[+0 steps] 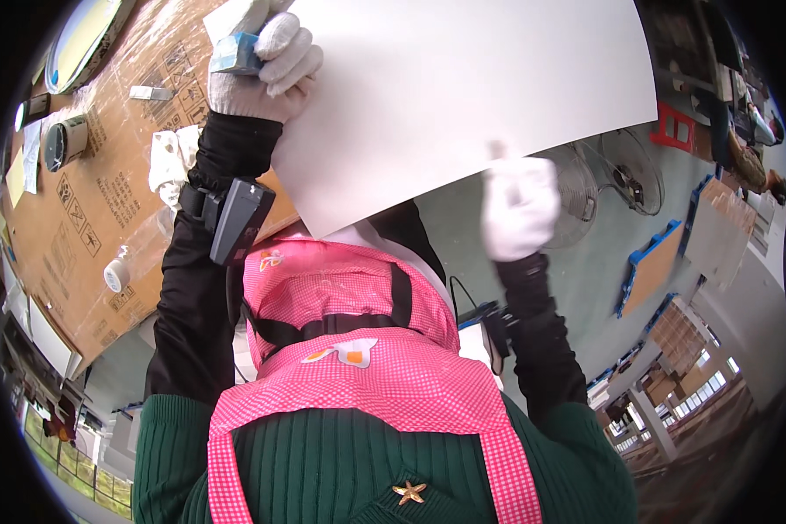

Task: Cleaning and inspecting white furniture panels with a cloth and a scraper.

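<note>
Head view, white sheet [463, 96] seemingly tilted, both hands gripping

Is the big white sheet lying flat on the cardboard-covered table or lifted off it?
Lifted. The large white sheet is held up by both gloved hands, left hand and right hand, with floor visible beneath its lower edge.

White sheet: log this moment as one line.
left hand: gloved, grips white sheet edge plus small blue block | right hand: gloved, pinches sheet's lower edge | sheet: raised, above cardboard-covered table

Tape roll [65, 140] on cardboard-covered table [105, 201]
</note>
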Tool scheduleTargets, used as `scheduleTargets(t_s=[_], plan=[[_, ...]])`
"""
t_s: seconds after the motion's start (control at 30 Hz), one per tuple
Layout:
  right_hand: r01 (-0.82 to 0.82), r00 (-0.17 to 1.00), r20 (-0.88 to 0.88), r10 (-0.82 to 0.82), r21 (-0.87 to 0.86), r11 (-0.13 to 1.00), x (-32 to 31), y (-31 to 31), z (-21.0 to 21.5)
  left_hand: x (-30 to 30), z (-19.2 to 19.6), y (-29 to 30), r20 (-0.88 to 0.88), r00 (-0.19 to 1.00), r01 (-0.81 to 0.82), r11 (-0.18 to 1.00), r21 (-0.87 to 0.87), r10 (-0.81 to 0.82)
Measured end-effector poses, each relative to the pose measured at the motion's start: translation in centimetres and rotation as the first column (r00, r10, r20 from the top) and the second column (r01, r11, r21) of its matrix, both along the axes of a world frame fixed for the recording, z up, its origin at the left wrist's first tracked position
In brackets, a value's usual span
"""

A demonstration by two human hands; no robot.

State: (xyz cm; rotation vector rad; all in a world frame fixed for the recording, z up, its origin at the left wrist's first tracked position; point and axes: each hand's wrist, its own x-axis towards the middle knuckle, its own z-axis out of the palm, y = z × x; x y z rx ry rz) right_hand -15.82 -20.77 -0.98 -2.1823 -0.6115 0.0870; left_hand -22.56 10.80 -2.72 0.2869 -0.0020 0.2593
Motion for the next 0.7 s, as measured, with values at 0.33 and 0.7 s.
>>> scheduleTargets(t_s=[0.33, 0.7], plan=[[0.019, 0.995, -0.093, -0.039, -0.205, 0.979, 0.4, -0.2, 0.9, 0.0, -0.7, 0.3, 0.076, 0.997, 0.007, 0.999, -0.048, -0.004], [-0.067, 0.998, 0.005, 0.068, -0.097, 0.993, -1.4, 0.2, 0.0, 0.1, -0.2, 0.1, 0.065, 0.998, 0.015, 0.999, -0.045, -0.012]])
